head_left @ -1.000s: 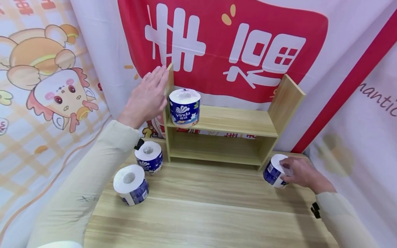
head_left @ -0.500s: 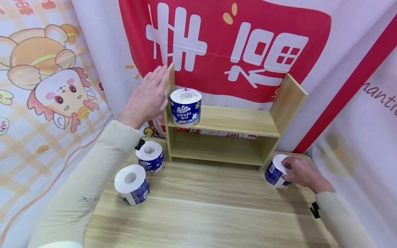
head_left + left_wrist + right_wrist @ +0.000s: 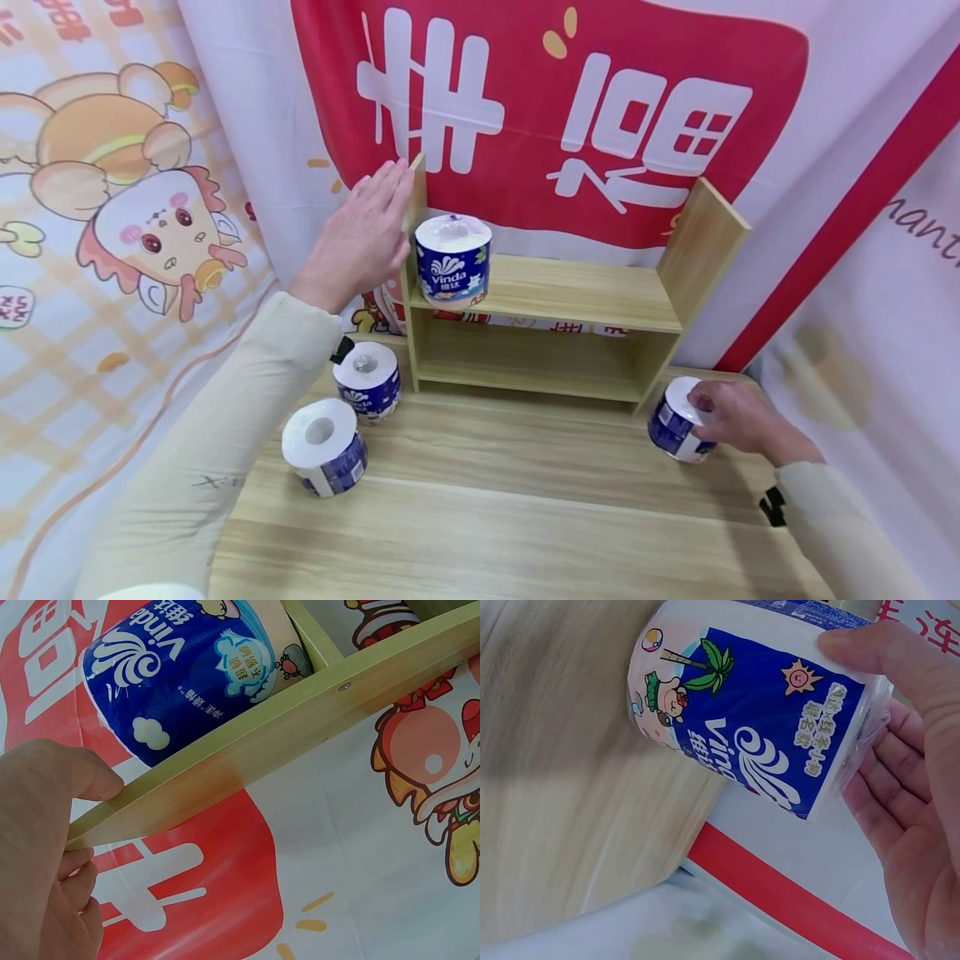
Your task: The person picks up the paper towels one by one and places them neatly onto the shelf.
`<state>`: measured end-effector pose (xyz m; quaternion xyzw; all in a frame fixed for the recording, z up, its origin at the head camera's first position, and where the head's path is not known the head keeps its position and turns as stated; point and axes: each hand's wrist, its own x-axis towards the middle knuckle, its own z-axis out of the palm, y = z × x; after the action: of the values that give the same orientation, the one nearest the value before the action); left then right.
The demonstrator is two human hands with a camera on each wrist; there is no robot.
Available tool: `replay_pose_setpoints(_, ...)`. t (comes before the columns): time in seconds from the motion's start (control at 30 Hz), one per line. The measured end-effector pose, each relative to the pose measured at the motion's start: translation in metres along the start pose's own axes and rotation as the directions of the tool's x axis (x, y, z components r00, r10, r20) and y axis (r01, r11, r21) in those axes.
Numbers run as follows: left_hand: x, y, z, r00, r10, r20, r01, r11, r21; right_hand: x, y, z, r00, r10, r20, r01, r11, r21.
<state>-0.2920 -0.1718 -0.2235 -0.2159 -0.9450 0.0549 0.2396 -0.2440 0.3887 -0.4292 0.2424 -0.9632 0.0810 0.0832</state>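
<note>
My left hand (image 3: 360, 237) grips the upper front edge of the wooden shelf's left side panel (image 3: 240, 763); in the left wrist view the thumb lies on one face, curled fingers on the other. Beside that panel, a blue-and-white toilet roll (image 3: 453, 265) stands upright on the upper board. To the right of the shelf, my right hand (image 3: 746, 421) holds a second wrapped toilet roll (image 3: 672, 429) from above, upright on the table. In the right wrist view the thumb presses the side of this roll (image 3: 742, 712), and the other fingers are at its top end, partly hidden.
Two more toilet rolls, one farther back (image 3: 369, 392) and one nearer (image 3: 322, 450), stand left of the small two-tier shelf (image 3: 577, 287). All rest on a wood-grain table (image 3: 525, 525). Printed cloth walls (image 3: 247, 108) close in the back and both sides.
The head view has shifted slightly, so everything sits a little farther right in it. Both hands keep their holds, and the rolls stay where they were.
</note>
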Motion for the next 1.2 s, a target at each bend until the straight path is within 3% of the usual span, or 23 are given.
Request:
replay_pose_setpoints(0.37, 0.0, 0.001, -0.001, 1.0, 0.0, -0.004, 0.0, 1.0, -0.001, -0.004, -0.004, -0.011, 1.0, -0.017, 0.025, 0.016, 0.999, 0.034)
replay_pose_setpoints(0.83, -0.001, 0.002, -0.001, 1.0, -0.007, 0.001, 0.007, 1.0, -0.008, -0.009, -0.028, -0.034, 0.982, -0.186, -0.038, 0.188, 0.977, 0.095)
replay_pose_setpoints(1.2, 0.0, 0.001, 0.0, 1.0, 0.0, -0.005, 0.0, 1.0, -0.002, -0.008, -0.044, -0.057, 0.985, -0.173, -0.011, 0.173, 0.982, 0.069)
